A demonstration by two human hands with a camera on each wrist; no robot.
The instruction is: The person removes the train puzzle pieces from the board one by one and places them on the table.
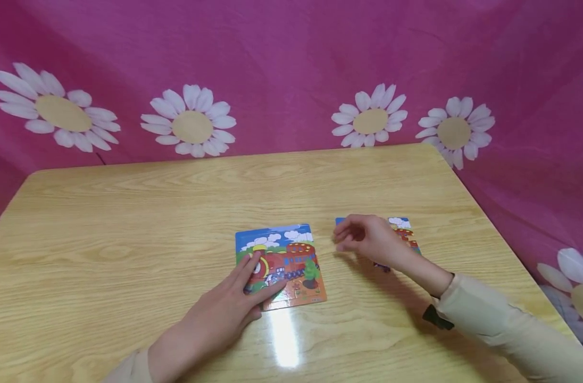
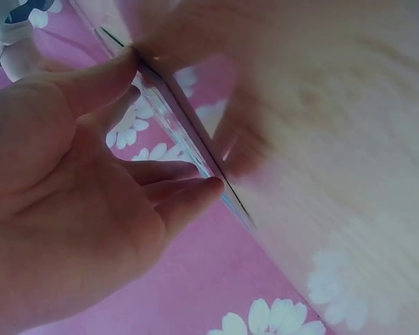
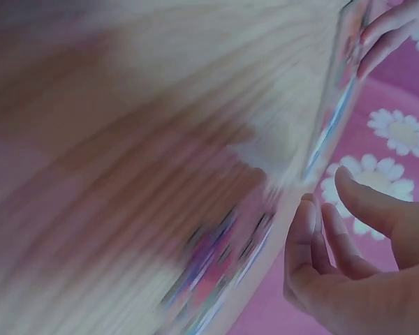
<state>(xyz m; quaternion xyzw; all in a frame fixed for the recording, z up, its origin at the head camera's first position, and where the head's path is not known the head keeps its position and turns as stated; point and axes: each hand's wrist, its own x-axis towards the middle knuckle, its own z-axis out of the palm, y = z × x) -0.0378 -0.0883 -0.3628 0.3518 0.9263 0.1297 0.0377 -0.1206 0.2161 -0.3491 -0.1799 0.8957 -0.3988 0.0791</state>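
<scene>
A square jigsaw puzzle (image 1: 301,260) with a red train, clouds and a green bush lies flat on the table. My left hand (image 1: 219,308) rests on its left and near part, fingers spread over the picture; in the left wrist view, the thumb and fingertips meet the puzzle's thin edge. To the right is a second train picture section (image 1: 402,226) with a jagged, stepped edge, partly hidden beneath my right hand (image 1: 375,239). That hand hovers over its left part, fingers loosely bent. Between thumb and fingertips, the right wrist view shows a gap with nothing held.
Both puzzles lie on a light wood-grain table (image 1: 128,239). Behind it and along its right side hangs a pink cloth (image 1: 282,69) with large white daisies. A bright light reflection (image 1: 283,338) shows on the tabletop just in front of the left puzzle.
</scene>
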